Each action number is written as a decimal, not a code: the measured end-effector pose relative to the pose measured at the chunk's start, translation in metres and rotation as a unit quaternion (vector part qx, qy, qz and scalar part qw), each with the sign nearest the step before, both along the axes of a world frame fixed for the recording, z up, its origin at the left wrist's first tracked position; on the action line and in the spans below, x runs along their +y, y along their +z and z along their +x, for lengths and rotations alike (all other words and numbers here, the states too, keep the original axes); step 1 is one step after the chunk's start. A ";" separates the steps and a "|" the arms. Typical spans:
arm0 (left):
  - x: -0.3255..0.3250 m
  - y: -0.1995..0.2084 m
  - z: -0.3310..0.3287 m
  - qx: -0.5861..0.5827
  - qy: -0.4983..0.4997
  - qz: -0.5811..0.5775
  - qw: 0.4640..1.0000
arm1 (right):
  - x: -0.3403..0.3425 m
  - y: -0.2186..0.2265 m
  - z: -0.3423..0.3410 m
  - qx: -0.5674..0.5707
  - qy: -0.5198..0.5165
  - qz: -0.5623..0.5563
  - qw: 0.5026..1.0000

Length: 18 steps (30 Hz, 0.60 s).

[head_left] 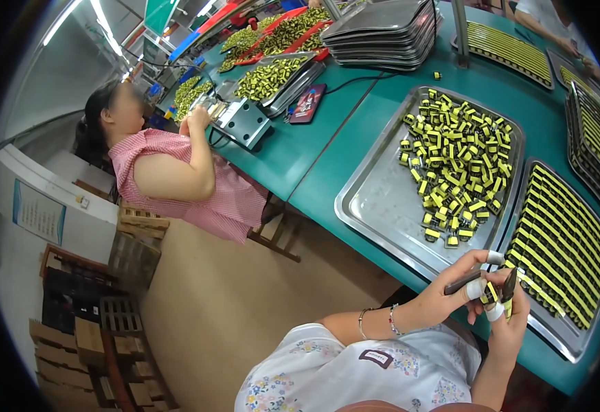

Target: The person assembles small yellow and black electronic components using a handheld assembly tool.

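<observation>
My left hand (444, 292) and my right hand (508, 326) are close together over the table's front edge, fingers bent and white tape on several fingertips. Between them is a small yellow-and-black transformer (491, 294), pinched by the left fingers near the taped right thumb. A dark bar (462, 283) lies across the left hand between thumb and forefinger. From the right hand's fingers a dark pointed tool (510, 283) sticks up; whether it joins the bar is hidden. Just beyond, a metal tray (375, 199) bears a heap of loose transformers (458, 158).
Right of it, another tray (571, 349) carries transformers in neat rows. More filled trays (592, 137) are stacked at the far right, near another person's arm (544, 27). Empty trays (382, 34) are piled at the back. At left a co-worker (169, 165) sits by a metal fixture (245, 123).
</observation>
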State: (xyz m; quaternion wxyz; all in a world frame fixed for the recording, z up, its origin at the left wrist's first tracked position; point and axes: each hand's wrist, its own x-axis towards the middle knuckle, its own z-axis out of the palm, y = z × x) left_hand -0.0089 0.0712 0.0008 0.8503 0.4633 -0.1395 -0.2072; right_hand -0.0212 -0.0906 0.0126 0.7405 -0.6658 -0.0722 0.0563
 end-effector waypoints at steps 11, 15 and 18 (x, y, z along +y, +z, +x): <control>-0.008 -0.005 0.010 0.058 0.126 -0.224 0.965 | -0.001 -0.022 -0.016 -0.071 -0.106 0.003 0.992; -0.008 0.009 0.006 0.070 0.121 -0.257 0.956 | 0.017 -0.013 -0.008 -0.142 -0.086 -0.090 0.982; -0.008 0.007 0.011 0.003 0.146 -0.183 0.972 | 0.014 -0.002 0.002 -0.187 -0.032 -0.127 0.974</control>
